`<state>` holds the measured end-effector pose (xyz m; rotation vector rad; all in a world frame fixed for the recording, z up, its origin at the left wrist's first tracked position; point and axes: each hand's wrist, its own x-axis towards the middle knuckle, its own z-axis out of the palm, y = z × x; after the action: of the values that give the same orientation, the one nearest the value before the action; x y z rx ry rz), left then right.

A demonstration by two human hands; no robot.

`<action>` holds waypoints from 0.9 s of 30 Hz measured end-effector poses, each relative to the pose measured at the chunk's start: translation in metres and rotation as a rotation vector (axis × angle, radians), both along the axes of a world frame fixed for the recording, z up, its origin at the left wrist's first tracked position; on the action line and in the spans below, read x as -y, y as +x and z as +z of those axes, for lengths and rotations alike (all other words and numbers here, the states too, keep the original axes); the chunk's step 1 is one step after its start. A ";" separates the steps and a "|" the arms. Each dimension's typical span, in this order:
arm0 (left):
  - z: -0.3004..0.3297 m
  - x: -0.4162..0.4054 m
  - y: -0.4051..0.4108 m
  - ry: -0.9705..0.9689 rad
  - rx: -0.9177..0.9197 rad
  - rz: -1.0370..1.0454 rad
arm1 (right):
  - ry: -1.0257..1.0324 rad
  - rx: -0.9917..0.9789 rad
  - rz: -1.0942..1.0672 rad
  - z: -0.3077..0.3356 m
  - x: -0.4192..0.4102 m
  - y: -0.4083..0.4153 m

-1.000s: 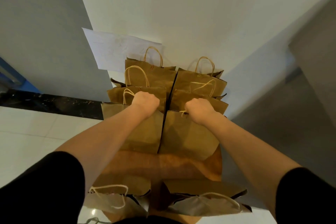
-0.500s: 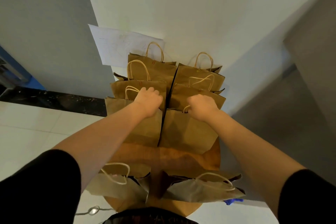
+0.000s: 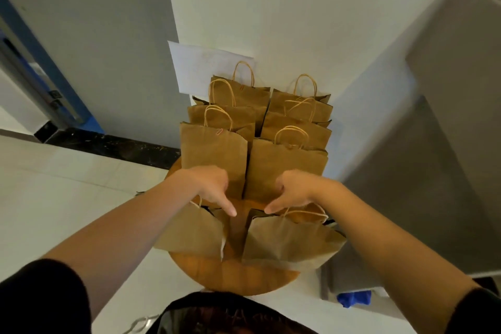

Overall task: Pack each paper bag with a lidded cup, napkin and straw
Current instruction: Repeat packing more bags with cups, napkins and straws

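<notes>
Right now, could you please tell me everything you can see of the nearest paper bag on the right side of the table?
The nearest right paper bag is plain brown kraft paper, creased, with a pale twisted-cord handle at its top. It leans towards the viewer on the round wooden table, its lower edge overhanging the rim. The right hand hovers at its top edge, fingers pointing down; contact is unclear. Its contents are hidden.
</notes>
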<state>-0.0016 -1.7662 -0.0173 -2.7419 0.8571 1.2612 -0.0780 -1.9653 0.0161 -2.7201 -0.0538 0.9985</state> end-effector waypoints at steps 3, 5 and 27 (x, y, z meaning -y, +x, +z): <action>0.000 -0.001 -0.024 0.188 0.215 -0.221 | -0.264 -0.022 0.164 -0.007 -0.015 -0.011; -0.007 0.001 -0.032 0.273 0.323 -0.333 | -0.384 -0.063 0.218 -0.013 -0.023 -0.015; -0.033 0.009 0.036 0.211 0.468 -0.565 | -0.472 0.265 0.175 -0.029 -0.013 0.035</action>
<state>0.0340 -1.7755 -0.0502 -2.2352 1.2221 0.5437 -0.0433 -1.9526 -0.0126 -3.3185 -0.1185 0.7601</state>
